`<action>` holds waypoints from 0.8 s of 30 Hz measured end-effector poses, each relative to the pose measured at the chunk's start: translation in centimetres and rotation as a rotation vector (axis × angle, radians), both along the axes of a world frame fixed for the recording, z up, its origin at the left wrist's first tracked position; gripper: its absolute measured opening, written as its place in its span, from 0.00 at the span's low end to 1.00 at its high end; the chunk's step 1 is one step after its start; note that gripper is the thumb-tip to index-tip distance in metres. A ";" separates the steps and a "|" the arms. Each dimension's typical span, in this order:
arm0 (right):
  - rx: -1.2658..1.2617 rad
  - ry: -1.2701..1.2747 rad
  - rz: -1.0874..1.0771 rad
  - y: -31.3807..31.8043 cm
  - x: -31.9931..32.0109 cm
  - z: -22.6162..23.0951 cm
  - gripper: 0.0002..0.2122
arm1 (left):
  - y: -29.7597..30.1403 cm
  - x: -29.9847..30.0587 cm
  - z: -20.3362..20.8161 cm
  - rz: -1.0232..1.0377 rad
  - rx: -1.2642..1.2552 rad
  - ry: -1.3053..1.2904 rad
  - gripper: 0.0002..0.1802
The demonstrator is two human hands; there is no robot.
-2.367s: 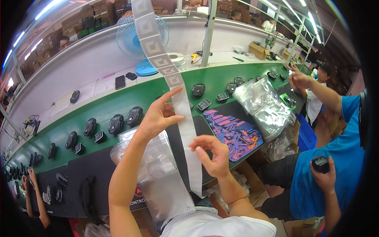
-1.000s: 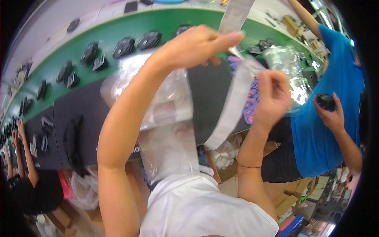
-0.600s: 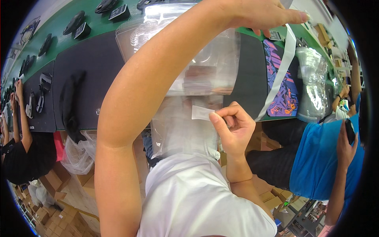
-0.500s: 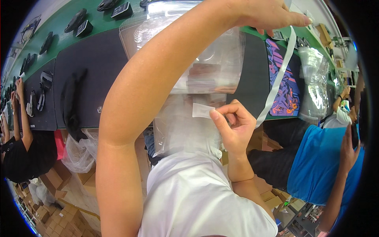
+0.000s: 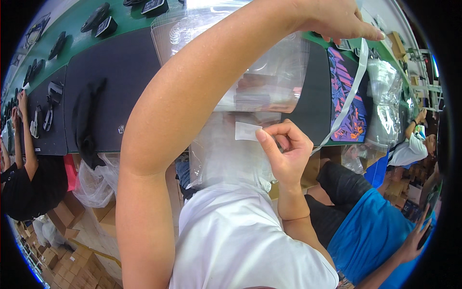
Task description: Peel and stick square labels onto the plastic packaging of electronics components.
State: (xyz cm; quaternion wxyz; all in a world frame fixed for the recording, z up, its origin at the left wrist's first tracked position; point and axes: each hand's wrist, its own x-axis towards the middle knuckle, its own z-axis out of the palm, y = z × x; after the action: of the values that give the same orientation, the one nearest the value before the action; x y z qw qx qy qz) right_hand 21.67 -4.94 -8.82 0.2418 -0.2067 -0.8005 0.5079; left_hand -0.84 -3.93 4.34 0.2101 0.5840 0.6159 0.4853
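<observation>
The white label (image 5: 248,131) is pinched between thumb and forefinger of your right hand (image 5: 285,151), close in front of your chest, and is lying against the clear plastic bag (image 5: 226,144) that is hanging over the table edge. Judging by this, the label is already off its backing and is meeting the bag but is not yet smoothed flat; pressing it down appears to be what is left. Your left hand (image 5: 337,19) is reaching up and away, fingers closed together on the upper end of the white backing strip (image 5: 349,96), which is trailing down in a curve toward your right hand. Your raised left forearm is crossing the view and hiding much of the bag's upper part. Beyond the bag, a dark mat (image 5: 115,86) is covering the green table (image 5: 72,24), with a patterned purple pad (image 5: 346,96) to the right and more clear bags (image 5: 385,106) heaped past it. Black devices (image 5: 101,17) are sitting in a row along the far side. A person in a blue shirt (image 5: 380,231) is sitting just beside you on the right; another in black (image 5: 29,188) is working at left.
</observation>
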 end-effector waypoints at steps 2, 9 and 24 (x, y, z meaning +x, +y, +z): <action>0.042 0.017 -0.004 0.1 -0.1 -0.3 0.07 | 0.1 0.0 0.0 0.017 -0.002 0.030 0.31; 0.231 0.030 -0.070 -0.6 -0.3 -0.9 0.06 | -0.4 -1.0 -0.3 -0.142 -0.006 0.045 0.29; 0.767 -0.357 0.583 0.4 2.0 2.0 0.50 | 3.4 3.2 1.4 0.533 -0.296 0.251 0.28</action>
State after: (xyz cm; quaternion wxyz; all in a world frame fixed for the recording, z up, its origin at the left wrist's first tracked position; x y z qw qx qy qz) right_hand 23.69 -4.50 -6.82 0.0079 0.0453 -0.9825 0.1807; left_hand 2.38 -0.56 5.73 0.0807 0.4205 0.8321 0.3526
